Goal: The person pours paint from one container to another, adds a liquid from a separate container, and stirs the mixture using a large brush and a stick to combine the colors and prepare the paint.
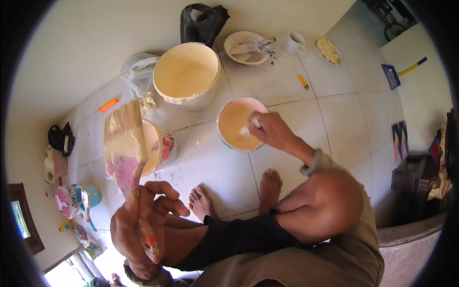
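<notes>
My left hand (138, 210) is closed round the handle of a wide paintbrush (125, 148), bristles up. Cream paint coats the bristles and ferrule. Over the mouth of a small round bucket (228, 117) on the floor, my right hand (277, 131) is closed on a small whitish piece (253, 123), blurred and too covered to name. The bucket's inside looks cream-coloured. Behind the paintbrush and partly hidden by it stands another paint bucket (167, 143) with a printed side. A large bucket (191, 98), smeared with cream paint, stands farther off.
Along the wall are a black plastic bag (204, 24), a bowl (234, 40) holding scrapers (256, 48), a white mug (292, 43) and a dish of yellowish pieces (327, 50). A yellow lighter-like object (303, 82) lies on the tiles. Dark wooden furniture (411, 177) is at right.
</notes>
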Tool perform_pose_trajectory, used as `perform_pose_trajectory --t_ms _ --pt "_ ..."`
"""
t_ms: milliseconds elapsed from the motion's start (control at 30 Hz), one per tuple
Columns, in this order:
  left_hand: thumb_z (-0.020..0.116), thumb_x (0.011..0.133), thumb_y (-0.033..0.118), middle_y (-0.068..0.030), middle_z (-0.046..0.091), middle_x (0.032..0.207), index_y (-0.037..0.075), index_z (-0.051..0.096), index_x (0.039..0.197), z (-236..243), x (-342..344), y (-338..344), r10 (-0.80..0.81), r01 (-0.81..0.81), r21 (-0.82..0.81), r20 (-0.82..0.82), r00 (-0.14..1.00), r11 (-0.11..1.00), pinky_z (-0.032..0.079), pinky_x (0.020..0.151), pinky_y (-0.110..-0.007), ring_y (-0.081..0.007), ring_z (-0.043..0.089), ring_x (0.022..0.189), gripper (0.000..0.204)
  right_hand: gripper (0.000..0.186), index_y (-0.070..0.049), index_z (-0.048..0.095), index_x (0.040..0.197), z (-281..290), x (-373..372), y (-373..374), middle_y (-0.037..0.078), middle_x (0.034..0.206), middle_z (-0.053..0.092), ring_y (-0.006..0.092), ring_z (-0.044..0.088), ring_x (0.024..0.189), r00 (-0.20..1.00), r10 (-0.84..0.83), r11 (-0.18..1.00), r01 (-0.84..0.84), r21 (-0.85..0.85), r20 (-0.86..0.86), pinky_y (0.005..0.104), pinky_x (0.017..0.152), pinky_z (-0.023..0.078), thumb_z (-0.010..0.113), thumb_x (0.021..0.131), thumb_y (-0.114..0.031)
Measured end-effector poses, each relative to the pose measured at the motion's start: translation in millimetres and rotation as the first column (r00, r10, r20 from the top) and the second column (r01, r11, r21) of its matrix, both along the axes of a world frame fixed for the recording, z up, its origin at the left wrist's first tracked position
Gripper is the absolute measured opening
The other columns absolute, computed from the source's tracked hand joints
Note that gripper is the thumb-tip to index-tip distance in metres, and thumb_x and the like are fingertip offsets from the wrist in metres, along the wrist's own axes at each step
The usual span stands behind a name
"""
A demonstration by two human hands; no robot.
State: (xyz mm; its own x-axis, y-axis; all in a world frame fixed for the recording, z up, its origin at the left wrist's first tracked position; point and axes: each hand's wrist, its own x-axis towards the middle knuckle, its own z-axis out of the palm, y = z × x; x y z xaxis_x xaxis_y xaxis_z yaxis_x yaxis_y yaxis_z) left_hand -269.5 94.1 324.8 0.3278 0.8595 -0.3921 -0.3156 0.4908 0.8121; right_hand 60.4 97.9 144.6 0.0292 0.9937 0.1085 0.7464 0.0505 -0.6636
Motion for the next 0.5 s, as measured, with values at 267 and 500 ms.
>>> perform_pose_trajectory --t_ms 267,500 --pt "0.043 0.096 0.038 -0.0273 0.058 0.1 -0.009 0.054 0.09 -3.7 -4.5 -2.9 -0.024 0.026 0.042 -0.031 0.999 0.999 0.055 0.074 -0.044 -0.0358 0.064 0.08 0.049 0.023 0.001 0.064 0.092 6.2 0.9 -6.5 0.021 0.063 0.061 0.0368 0.061 0.059 0.998 -0.017 0.998 0.021 -0.063 0.065 0.0426 0.06 0.051 0.063 0.086 -0.021" --pt "0.046 0.094 0.042 -0.0269 0.058 0.098 0.0 0.049 0.077 0.3 -6.4 -3.4 -0.018 0.017 -0.024 -0.052 0.998 1.0 0.055 0.074 -0.045 -0.0363 0.065 0.081 0.045 0.019 -0.002 0.064 0.093 1.2 1.6 25.6 0.018 0.059 0.06 0.0315 0.061 0.054 1.0 -0.018 0.989 0.02 0.144 -0.015 0.0377 0.054 0.049 0.066 0.087 -0.02"
